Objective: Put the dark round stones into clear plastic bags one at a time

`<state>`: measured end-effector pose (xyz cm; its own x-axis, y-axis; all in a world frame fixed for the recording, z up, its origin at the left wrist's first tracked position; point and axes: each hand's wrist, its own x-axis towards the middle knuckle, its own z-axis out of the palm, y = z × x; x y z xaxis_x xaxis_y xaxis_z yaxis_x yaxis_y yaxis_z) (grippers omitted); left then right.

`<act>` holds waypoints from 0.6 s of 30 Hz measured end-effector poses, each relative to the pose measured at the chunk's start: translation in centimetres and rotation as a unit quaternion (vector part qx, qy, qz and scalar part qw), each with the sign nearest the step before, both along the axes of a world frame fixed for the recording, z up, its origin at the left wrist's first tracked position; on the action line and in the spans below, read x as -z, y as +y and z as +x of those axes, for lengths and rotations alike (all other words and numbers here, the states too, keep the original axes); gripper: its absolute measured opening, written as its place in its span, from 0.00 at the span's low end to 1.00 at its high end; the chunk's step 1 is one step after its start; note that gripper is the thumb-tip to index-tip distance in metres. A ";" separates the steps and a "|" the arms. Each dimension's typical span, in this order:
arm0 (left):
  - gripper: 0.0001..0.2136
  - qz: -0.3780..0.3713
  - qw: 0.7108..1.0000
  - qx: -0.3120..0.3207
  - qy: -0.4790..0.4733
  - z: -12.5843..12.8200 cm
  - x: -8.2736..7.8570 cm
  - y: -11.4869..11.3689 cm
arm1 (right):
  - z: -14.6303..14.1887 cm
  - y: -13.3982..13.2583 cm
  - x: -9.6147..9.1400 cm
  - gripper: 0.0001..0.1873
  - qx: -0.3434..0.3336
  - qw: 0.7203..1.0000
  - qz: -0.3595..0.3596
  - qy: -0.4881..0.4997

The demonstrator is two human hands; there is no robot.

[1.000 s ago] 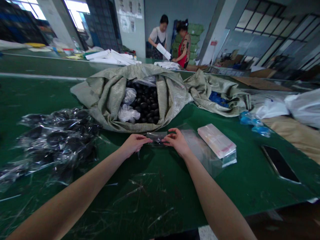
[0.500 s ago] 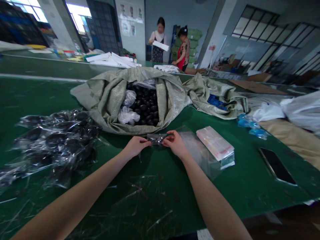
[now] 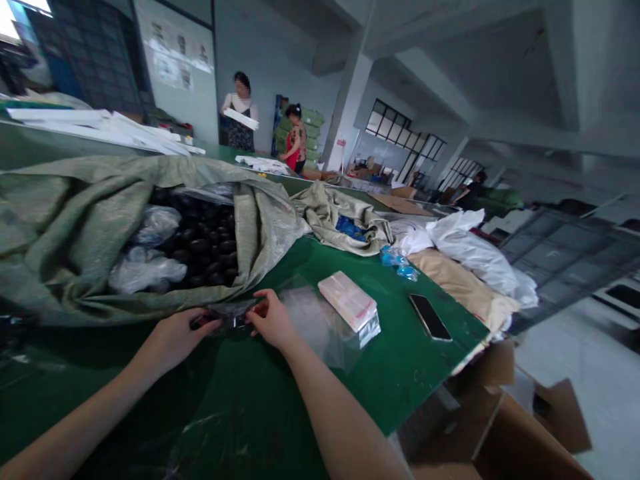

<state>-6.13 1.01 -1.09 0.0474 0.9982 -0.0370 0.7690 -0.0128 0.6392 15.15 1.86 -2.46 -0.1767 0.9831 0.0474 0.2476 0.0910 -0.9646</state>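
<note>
Progress-wise, imo this is nowhere near finished. The big woven sack [image 3: 75,220] lying open along the far left of the tabletop [image 3: 390,360] is packed w/ dark round pieces [image 3: 205,247]. The stack of flat clear bags [image 3: 347,300] just right of the hands looks pretty thick too, so plenty of unused ones. What's being worked on rn is one small clear packet [image 3: 234,315] w/ something dark inside. It's lying on the tabletop right at the sack's mouth, well back from the near edge. The left hand [image 3: 173,337] is curled over the packet's left end, fingers closed on it. The right hand [image 3: 270,320] pinches the right end, thumb + fingertips clamped on the film. So both are gripping it and neither is loose. Can't tell if the packet's mouth is sealed or open, it's too small and shiny. A loose sheet of clear film [image 3: 315,323] lies flat between the right hand and the stack. Other stuff: a phone [image 3: 430,317] face-up near the right edge, a 2nd sack [image 3: 325,207] w/ blue bits farther back, and a cardboard box [image 3: 500,427] on the floor past that edge. Two ppl [image 3: 240,110] in the back are at another table handling white flat stuff.
</note>
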 end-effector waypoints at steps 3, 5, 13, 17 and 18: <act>0.21 -0.023 0.998 0.035 -0.046 -0.4 0.5 0.5 | 0.1 -0.3 -0.5 0.23 0.020 0.995 0.059 -0.081; 0.20 -0.028 0.994 0.055 -0.088 -0.5 0.8 0.7 | 0.3 -0.4 -0.7 0.22 0.031 0.988 0.084 -0.125; 0.23 -0.075 0.976 0.013 -0.204 -0.2 1.1 -0.1 | 0.8 0.1 -0.3 0.31 -0.012 0.998 -0.038 -0.053; 0.24 -0.076 0.952 -0.001 -0.296 0.3 -0.7 -1.4 | 0.8 -0.3 -1.6 0.21 -0.031 0.992 -0.108 0.054; 0.23 -0.077 0.944 0.000 -0.321 0.4 -1.1 -1.6 | 0.8 -0.3 -1.9 0.16 -0.024 0.989 -0.123 0.080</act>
<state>-5.75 -0.59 -0.01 0.1090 0.9833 -0.1460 0.2222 0.1191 0.9677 15.97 1.56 -0.57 -0.2334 0.9588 -0.1618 0.0915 -0.1440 -0.9853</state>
